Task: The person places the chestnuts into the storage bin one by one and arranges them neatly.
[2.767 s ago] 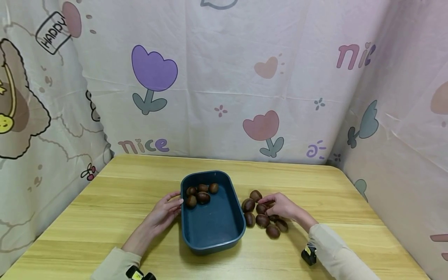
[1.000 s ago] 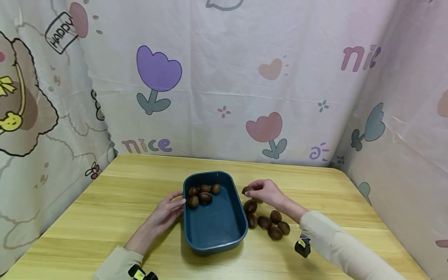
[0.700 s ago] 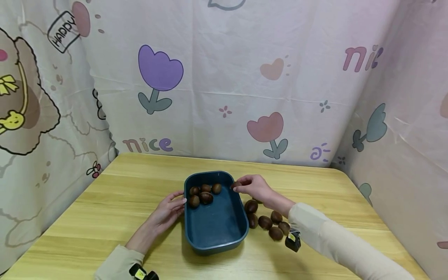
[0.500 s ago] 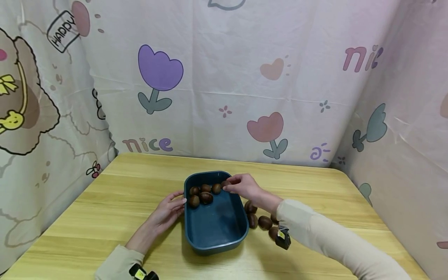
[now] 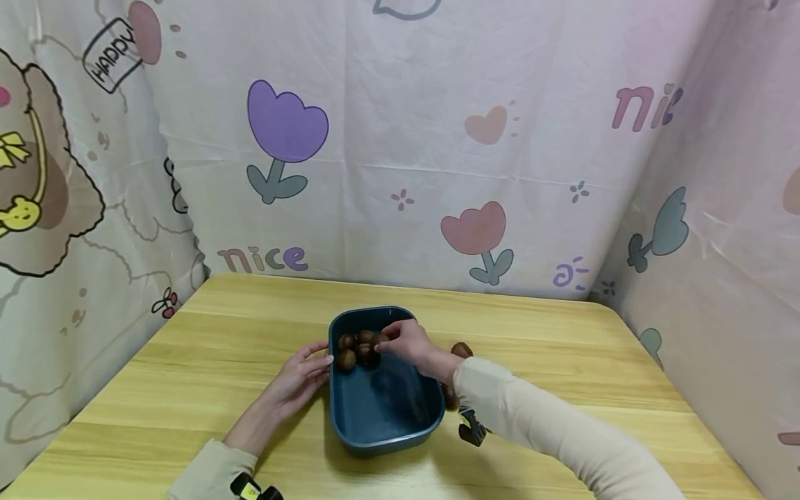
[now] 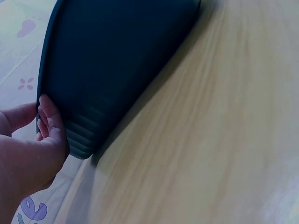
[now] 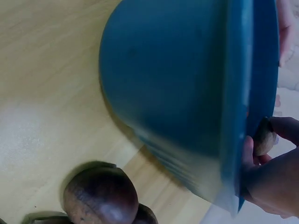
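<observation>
A dark blue rectangular bin (image 5: 378, 413) stands on the table with several brown chestnuts (image 5: 346, 360) gathered at its far left end. My left hand (image 5: 294, 384) holds the bin's left side; in the left wrist view its fingertips (image 6: 50, 109) grip at the rim. Reaching in over the right rim, my right hand (image 5: 409, 344) pinches a chestnut (image 7: 265, 138) between thumb and fingers, right by the others inside. Below the bin in the right wrist view lie loose chestnuts (image 7: 100, 196), most of them hidden by my forearm in the head view.
The wooden table (image 5: 262, 326) extends around the bin on all sides. Right of the bin, one loose chestnut (image 5: 461, 349) shows beyond my sleeve (image 5: 531, 410). A printed curtain (image 5: 387, 139) closes off the back and both sides.
My right hand picked a chestnut from the pile on the right, lifted it over the bin's right rim and carried it left into the bin. My left hand kept its hold.
</observation>
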Demonstrator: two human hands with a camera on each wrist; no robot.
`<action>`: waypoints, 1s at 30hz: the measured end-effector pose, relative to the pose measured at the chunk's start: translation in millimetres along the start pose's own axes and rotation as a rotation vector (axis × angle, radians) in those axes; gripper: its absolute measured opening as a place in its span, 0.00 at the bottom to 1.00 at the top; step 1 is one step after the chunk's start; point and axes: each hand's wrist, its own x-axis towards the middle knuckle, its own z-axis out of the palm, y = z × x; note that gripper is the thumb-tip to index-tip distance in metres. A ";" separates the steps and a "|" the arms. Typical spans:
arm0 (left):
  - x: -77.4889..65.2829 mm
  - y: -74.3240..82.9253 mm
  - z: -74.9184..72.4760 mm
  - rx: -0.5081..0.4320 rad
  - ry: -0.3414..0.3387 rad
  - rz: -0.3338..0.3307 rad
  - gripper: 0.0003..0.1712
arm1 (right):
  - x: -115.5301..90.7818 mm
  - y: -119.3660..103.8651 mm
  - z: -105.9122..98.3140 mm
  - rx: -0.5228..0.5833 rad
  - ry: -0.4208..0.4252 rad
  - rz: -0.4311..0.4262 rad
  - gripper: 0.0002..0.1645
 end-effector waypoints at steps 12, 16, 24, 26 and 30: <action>2.3 -1.0 -1.4 0.006 -0.001 -0.001 0.19 | 9.3 7.8 6.1 -0.031 0.055 0.019 0.17; 2.1 -0.4 -0.5 -0.003 0.004 -0.005 0.18 | 9.7 8.2 9.9 -0.061 0.076 0.035 0.14; 0.4 0.4 -0.8 -0.011 0.003 -0.004 0.18 | 6.6 10.0 18.2 -0.101 0.129 0.038 0.12; 0.6 0.3 -0.7 -0.012 0.004 -0.005 0.19 | 6.0 11.0 19.7 -0.106 0.136 0.030 0.20; 1.5 0.3 -0.4 -0.009 0.008 -0.009 0.20 | 5.2 12.0 20.9 -0.106 0.131 0.022 0.24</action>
